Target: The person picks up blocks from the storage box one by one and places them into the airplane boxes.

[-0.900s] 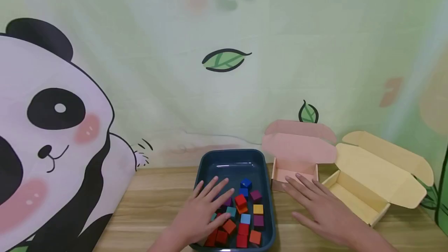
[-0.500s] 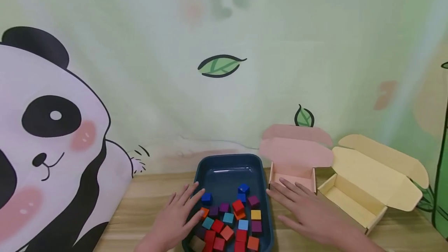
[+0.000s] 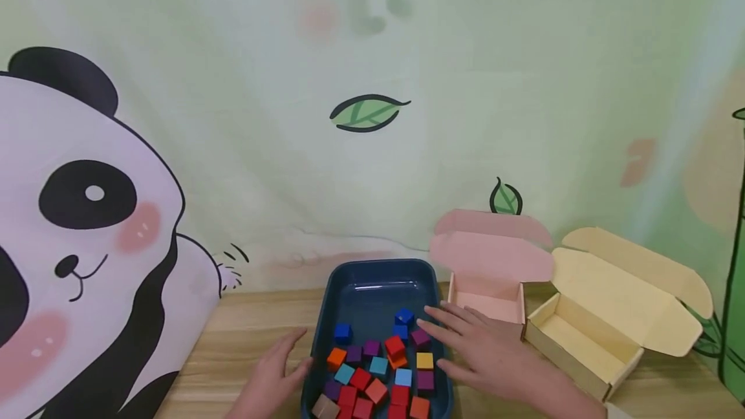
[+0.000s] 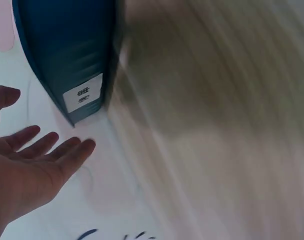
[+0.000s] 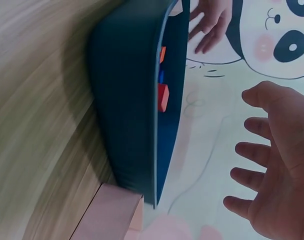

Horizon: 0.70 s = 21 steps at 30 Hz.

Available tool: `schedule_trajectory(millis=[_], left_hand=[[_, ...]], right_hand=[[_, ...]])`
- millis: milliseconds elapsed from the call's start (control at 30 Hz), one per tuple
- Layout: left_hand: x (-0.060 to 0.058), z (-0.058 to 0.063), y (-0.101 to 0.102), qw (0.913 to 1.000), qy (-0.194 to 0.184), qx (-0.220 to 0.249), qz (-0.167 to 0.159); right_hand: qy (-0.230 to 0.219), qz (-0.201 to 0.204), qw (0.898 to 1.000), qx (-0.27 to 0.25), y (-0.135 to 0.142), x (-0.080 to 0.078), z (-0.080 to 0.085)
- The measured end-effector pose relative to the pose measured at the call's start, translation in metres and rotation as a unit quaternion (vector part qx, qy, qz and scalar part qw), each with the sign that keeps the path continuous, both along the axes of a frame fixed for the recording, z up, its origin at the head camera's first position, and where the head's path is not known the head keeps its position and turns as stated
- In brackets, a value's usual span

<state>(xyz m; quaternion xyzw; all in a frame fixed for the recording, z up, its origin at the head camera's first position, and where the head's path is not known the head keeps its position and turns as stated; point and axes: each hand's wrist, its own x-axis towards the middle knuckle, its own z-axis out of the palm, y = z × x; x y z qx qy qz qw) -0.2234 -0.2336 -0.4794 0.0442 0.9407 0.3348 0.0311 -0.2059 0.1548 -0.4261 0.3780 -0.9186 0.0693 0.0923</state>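
Note:
A dark blue tray [image 3: 378, 273] stands on the wooden table in the head view, with several coloured cubes lying loosely in its near part. Among them are a red cube [image 3: 394, 346], a yellow cube [image 3: 425, 360] and a light blue cube [image 3: 403, 377]. Just left of the tray is my left hand [image 3: 272, 367], fingers loosely extended and holding nothing. My right hand [image 3: 485, 351] hovers over the tray's right rim with spread fingers and nothing in its grasp. In the left wrist view a white label [image 4: 83, 93] shows on the tray's outer wall.
Right of the tray sits a pink cardboard box [image 3: 495, 302] with its lid raised. A yellow cardboard box [image 3: 588, 341], also lidless side up and opened, stands further right. Behind the table hangs a backdrop cloth [image 3: 279, 147] printed with a panda.
My left hand has drawn back from above the cubes to the tray's left side, uncovering more cubes. My right hand has shifted left from near the pink box to the tray's right rim.

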Motion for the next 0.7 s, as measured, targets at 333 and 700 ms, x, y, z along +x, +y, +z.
schedule_trajectory(millis=[333,700], left_hand=[[-0.008,-0.019,-0.005,0.9608,-0.127,0.245,0.027],[-0.01,-0.029,-0.007,0.935,-0.194,0.296,0.021]], right_hand=[[-0.027,0.027,0.999,-0.002,-0.027,-0.017,0.004],[-0.05,0.042,0.997,-0.035,-0.052,-0.023,0.0]])
